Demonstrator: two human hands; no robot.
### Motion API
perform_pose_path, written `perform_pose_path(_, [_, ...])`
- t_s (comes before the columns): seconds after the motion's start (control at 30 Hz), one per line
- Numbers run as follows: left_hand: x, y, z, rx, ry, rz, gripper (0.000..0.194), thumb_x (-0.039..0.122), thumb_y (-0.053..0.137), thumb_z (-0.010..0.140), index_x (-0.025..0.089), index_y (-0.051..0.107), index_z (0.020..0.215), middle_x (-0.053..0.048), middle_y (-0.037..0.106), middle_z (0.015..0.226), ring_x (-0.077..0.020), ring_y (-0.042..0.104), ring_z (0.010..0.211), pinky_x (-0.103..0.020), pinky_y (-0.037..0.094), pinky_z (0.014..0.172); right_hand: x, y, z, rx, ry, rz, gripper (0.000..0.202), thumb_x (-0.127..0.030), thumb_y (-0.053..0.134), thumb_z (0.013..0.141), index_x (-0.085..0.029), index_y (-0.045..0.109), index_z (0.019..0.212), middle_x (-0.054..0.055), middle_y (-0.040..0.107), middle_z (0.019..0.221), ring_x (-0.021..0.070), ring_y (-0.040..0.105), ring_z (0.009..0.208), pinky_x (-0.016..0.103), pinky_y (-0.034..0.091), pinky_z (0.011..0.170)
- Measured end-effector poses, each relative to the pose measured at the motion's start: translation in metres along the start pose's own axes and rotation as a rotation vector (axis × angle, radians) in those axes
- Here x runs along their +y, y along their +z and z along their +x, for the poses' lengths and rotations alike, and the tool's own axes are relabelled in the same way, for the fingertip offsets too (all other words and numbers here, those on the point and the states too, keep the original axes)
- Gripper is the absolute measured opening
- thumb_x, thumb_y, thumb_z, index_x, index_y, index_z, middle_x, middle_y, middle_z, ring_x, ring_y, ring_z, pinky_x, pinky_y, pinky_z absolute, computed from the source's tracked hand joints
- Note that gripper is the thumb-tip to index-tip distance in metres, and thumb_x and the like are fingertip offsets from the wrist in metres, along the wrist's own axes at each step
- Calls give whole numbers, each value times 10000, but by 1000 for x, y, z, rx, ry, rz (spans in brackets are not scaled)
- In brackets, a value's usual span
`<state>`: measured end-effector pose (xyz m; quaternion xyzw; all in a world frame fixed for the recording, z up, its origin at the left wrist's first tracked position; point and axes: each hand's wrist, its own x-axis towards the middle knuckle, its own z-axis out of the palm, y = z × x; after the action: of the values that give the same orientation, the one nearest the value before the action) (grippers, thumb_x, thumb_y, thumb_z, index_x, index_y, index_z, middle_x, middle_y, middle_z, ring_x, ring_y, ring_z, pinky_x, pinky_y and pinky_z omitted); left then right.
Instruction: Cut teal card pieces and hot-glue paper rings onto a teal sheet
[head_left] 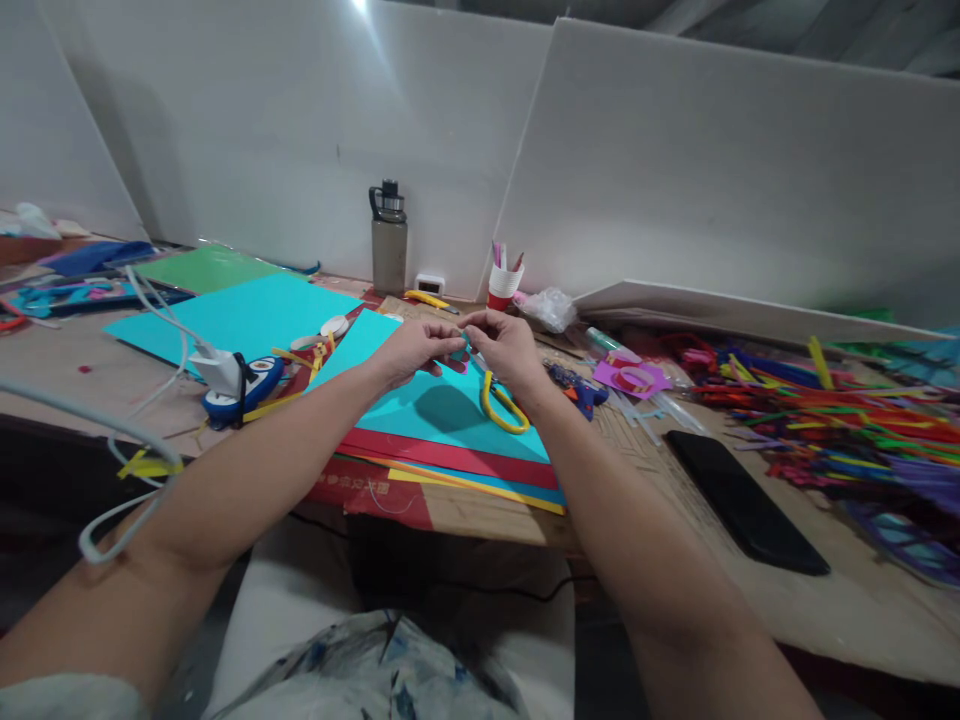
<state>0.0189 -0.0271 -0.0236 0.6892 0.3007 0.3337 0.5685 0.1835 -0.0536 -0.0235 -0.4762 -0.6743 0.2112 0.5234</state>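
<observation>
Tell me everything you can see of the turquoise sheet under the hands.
The turquoise sheet is plain and matt, like card or foam, with straight edges. It lies flat atop a red sheet, whose near edge shows beyond it. A yellow loop handle appears to rest on it. The left hand and right hand hide part of it.

Along the back of the table point(67, 365), before upright panels point(262, 120): from left to right, bottle point(389, 255), display unit point(430, 286), cup point(503, 284) with pens point(500, 256) in it, plastic bag point(551, 310). Just before the display unit, cutter point(427, 298). At front centre, stacked sheets point(390, 400), with scissors point(488, 400) on top. To their left, tape roll point(334, 326), then another sheet point(232, 315), with charger point(216, 368) before it. To their right, glue gun point(589, 395), then phone point(746, 500) nearer the front edge; farther right, heap of strips point(847, 420).
</observation>
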Motion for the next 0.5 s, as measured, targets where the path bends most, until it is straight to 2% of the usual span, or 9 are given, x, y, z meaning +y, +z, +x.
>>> perform_pose_path(0.1, [-1, 2, 0, 33, 27, 2, 305, 424, 699, 719, 139, 621, 794, -58, 697, 782, -144, 677, 687, -182, 335, 450, -1, 2, -2, 39, -60, -54, 193, -240, 554, 778, -146, 694, 871, 34, 653, 785, 122, 562, 689, 265, 447, 662])
perform_pose_path(0.27, [2, 0, -1, 87, 23, 10, 269, 389, 694, 728, 132, 619, 752, -55, 692, 747, -142, 672, 688, -185, 355, 461, -3, 4, -6, 61, -145, -1, 313, -197, 578, 775, -149, 630, 1080, -5, 573, 746, 106, 520, 670, 257, 436, 667])
perform_pose_path(0.37, [2, -3, -1, 67, 28, 28, 246, 377, 685, 736, 139, 642, 782, -46, 692, 753, -128, 650, 701, -181, 385, 486, -5, 6, -8, 63, -149, 24, 245, -176, 573, 771, -157, 627, 1009, -4, 568, 751, 103, 525, 680, 249, 442, 667])
perform_pose_path(0.5, [0, -2, 2, 81, 27, -39, 204, 321, 724, 688, 138, 663, 755, -38, 680, 765, -129, 629, 725, -203, 461, 541, -7, 7, -9, 57, -77, 23, 170, -176, 566, 759, -175, 623, 920, 1, 593, 748, 108, 540, 656, 246, 462, 636])
